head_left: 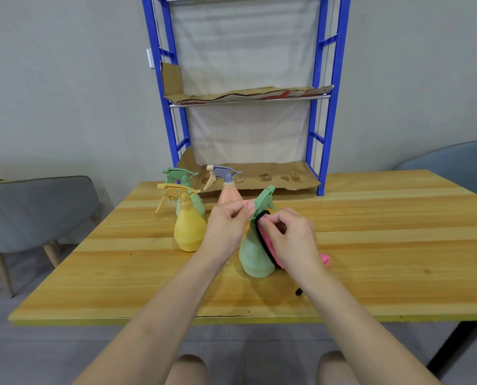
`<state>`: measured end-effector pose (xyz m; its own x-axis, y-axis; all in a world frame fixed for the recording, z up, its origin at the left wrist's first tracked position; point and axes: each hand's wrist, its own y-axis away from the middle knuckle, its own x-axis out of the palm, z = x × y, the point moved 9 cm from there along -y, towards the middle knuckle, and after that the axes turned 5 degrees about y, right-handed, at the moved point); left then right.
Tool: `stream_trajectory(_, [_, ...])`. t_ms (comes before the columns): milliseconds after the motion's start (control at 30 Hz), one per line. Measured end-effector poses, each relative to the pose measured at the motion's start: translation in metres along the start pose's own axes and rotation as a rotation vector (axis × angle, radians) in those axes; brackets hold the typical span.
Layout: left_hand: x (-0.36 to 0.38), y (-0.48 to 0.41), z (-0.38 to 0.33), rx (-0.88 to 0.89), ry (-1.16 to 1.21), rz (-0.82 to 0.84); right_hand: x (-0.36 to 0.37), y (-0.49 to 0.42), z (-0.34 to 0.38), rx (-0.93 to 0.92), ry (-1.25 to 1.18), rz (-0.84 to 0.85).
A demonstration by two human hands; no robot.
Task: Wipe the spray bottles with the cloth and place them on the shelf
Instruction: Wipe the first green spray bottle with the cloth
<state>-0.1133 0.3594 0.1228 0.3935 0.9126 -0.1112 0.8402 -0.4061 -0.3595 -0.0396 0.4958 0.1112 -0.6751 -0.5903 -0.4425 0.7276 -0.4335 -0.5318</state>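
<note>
Looks like a plain office or break room, not anybody's home kitchen. Bare grey wall (65, 79), grey floor (65, 343), a light wood surface (370, 245) on a black metal leg, a padded grey chair (37, 212) at the left and a blue-grey chair (454, 165) at the right. By the wall there's a blue metal shelf (329, 107) lined with scrap cardboard (259, 176), pretty storeroom-ish.

A green spray bottle (255, 255) stands on the wooden table (384, 245), near the middle. The left hand (226, 222) pinches its trigger head, and the right hand (291, 241) holds a pink, black-edged cloth (325, 259) against its neck and right side. To the left stand a yellow bottle (190, 227), a second green bottle (198, 205) behind it, and a peach bottle (228, 194) with a grey head. At the far edge is a blue shelf (330, 107) lined with cardboard (273, 177).
</note>
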Motion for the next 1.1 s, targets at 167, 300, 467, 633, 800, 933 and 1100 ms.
stream_trajectory(167, [0.0, 0.0, 0.001, 0.039, -0.009, -0.045, 0.003, 0.001, 0.021, -0.104, 0.313, -0.057])
stream_trajectory(300, [-0.002, -0.001, 0.0, 0.032, -0.03, -0.037, 0.003, 0.0, 0.007, 0.024, 0.076, -0.014])
stream_trajectory(467, [-0.002, -0.005, 0.002, 0.018, -0.052, 0.022, 0.003, -0.006, -0.014, 0.176, -0.296, 0.188])
stream_trajectory(633, [-0.002, -0.004, 0.002, 0.029, -0.044, 0.001, 0.004, -0.006, -0.007, 0.027, -0.085, 0.079])
stream_trajectory(800, [-0.003, -0.006, 0.001, 0.054, -0.103, 0.013, 0.005, -0.003, 0.009, -0.144, 0.129, -0.02])
stream_trajectory(933, [-0.002, -0.011, -0.005, 0.08, -0.261, 0.078, 0.003, -0.005, -0.004, -0.012, 0.007, 0.059])
stream_trajectory(1100, [-0.002, -0.014, -0.011, 0.044, -0.362, 0.141, -0.002, -0.001, -0.001, 0.032, -0.025, 0.129])
